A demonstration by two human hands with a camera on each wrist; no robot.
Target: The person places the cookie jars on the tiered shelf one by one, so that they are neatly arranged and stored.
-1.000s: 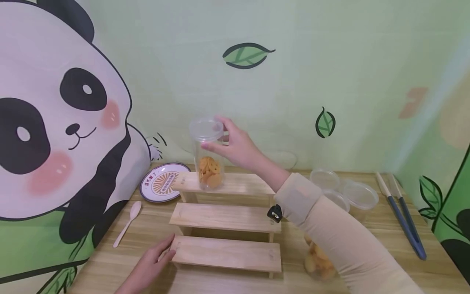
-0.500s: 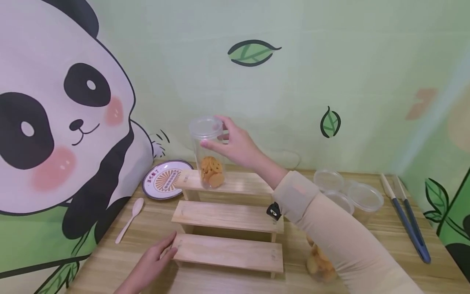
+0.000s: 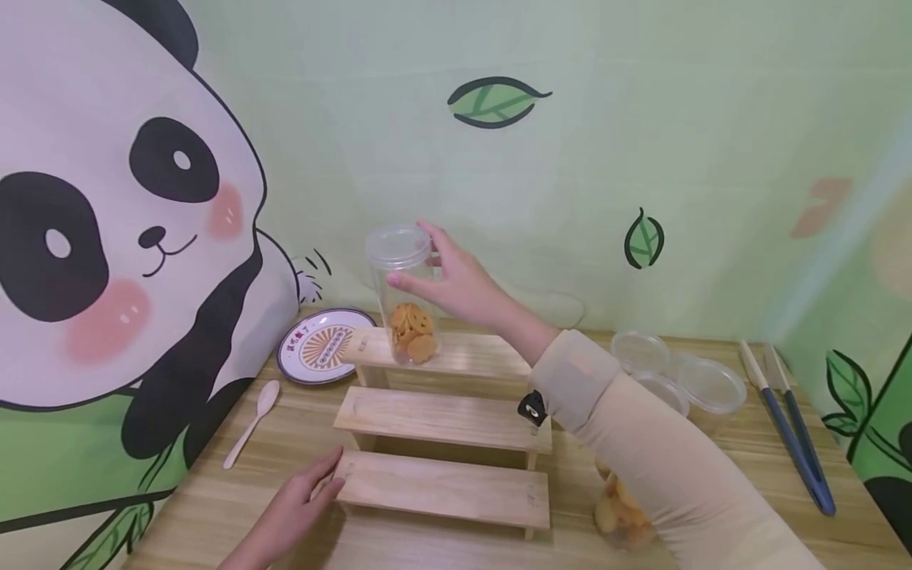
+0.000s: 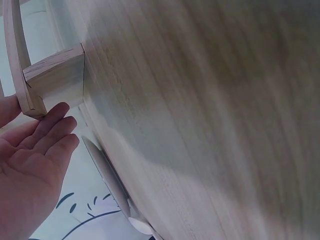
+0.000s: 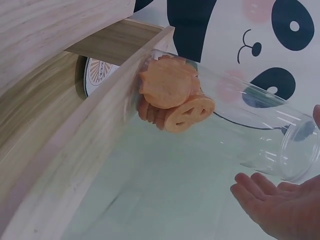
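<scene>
A clear lidded plastic jar (image 3: 397, 289) with several cookies (image 5: 167, 82) at its bottom stands upright near the left end of the top shelf of a three-step wooden rack (image 3: 442, 416). My right hand (image 3: 459, 277) holds it just below the lid, thumb in front and fingers behind. In the right wrist view, the fingers (image 5: 257, 187) show close alongside the jar near its lid. My left hand (image 3: 295, 503) grips the left end of the lowest shelf. The left wrist view has the thumb and fingers (image 4: 62, 127) on either side of that board's end (image 4: 32, 107).
A printed plate (image 3: 321, 348) and a pale spoon (image 3: 255, 423) lie left of the rack. To the right are clear round lids (image 3: 712, 385), blue-handled tongs (image 3: 798, 443), and another cookie container (image 3: 620, 511) partly hidden by my right sleeve. A panda-printed wall backs the table.
The head view has shifted slightly, moving the scene a little to the right. The jar stays on the top shelf, and both hands keep their places on jar and rack.
</scene>
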